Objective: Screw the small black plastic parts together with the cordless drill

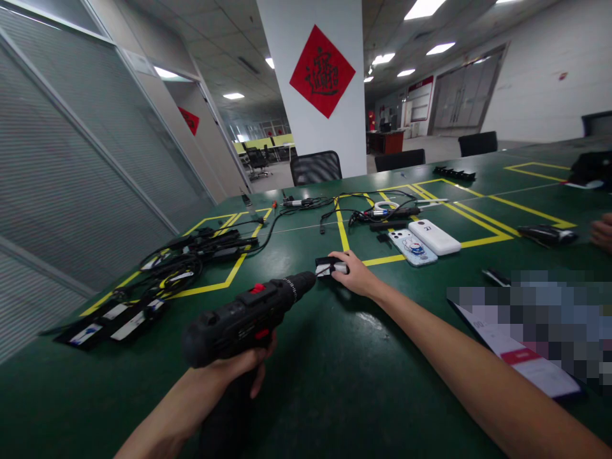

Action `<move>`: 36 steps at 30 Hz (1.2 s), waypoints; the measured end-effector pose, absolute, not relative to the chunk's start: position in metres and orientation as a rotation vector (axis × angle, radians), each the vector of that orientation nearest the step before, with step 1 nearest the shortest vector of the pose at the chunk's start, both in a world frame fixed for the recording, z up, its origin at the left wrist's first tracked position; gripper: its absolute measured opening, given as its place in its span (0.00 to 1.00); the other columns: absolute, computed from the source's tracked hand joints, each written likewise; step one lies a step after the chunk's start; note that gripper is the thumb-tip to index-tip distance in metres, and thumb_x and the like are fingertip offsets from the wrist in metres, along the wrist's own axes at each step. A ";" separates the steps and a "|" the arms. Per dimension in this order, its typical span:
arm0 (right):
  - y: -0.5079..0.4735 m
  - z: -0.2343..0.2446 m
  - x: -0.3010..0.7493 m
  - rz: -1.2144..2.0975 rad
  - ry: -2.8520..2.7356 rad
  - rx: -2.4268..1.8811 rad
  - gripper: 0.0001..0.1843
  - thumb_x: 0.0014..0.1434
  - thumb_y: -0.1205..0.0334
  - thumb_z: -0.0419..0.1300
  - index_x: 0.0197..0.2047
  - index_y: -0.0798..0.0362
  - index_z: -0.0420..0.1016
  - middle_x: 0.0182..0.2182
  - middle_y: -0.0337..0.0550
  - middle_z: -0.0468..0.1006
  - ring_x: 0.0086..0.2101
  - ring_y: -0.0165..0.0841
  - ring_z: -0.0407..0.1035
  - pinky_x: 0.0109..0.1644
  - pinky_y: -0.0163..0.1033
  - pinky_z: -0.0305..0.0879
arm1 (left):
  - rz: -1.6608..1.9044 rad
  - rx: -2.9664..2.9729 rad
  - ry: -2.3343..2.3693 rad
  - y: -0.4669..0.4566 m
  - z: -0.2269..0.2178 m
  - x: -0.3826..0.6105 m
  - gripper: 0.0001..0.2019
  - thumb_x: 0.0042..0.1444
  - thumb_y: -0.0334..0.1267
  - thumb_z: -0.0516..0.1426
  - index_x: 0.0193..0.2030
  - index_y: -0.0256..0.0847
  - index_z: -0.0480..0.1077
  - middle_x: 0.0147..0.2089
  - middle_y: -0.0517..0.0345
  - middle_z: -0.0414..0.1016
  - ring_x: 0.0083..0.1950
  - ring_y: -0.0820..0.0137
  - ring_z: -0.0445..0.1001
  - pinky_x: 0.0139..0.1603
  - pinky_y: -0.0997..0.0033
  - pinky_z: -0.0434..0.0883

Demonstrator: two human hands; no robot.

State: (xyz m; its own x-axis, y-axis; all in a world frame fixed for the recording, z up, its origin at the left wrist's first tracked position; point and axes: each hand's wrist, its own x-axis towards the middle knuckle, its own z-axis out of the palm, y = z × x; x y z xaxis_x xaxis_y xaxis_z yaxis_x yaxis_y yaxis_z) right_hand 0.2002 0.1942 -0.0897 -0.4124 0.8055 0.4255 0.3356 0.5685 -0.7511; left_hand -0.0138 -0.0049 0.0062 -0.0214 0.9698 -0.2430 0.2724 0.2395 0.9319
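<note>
My left hand point(239, 370) is closed round the grip of a black cordless drill point(248, 315) with red switches, its chuck pointing away toward the table's middle. My right hand point(356, 274) reaches forward and rests on a small black and white part point(327, 266) lying on the green table point(335, 382), fingers curled over it just beyond the drill's tip.
Two phones point(423, 242) lie inside yellow tape lines, with black cables and chargers point(201, 252) to the left and flat black packs point(115, 315) nearer. Papers point(526, 357) sit at the right. Another person's hand point(603, 233) shows at the right edge. Chairs stand behind.
</note>
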 end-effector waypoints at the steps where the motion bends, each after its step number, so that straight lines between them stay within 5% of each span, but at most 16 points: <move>1: 0.194 -0.090 0.200 0.732 -1.991 -0.911 0.25 0.52 0.66 0.58 0.55 0.51 0.65 0.46 0.45 0.64 0.45 0.33 0.64 0.54 0.39 0.58 | 0.866 1.215 1.499 -0.005 0.006 -0.014 0.17 0.47 0.46 0.59 0.42 0.39 0.66 0.31 0.57 0.71 0.20 0.73 0.66 0.22 0.70 0.66; 36: 0.195 -0.090 0.200 0.708 -1.990 -0.889 0.25 0.51 0.65 0.60 0.54 0.50 0.65 0.45 0.44 0.65 0.43 0.32 0.65 0.53 0.40 0.60 | 0.854 1.203 1.534 -0.005 0.004 -0.015 0.20 0.47 0.49 0.57 0.43 0.38 0.66 0.32 0.56 0.70 0.20 0.72 0.66 0.22 0.69 0.65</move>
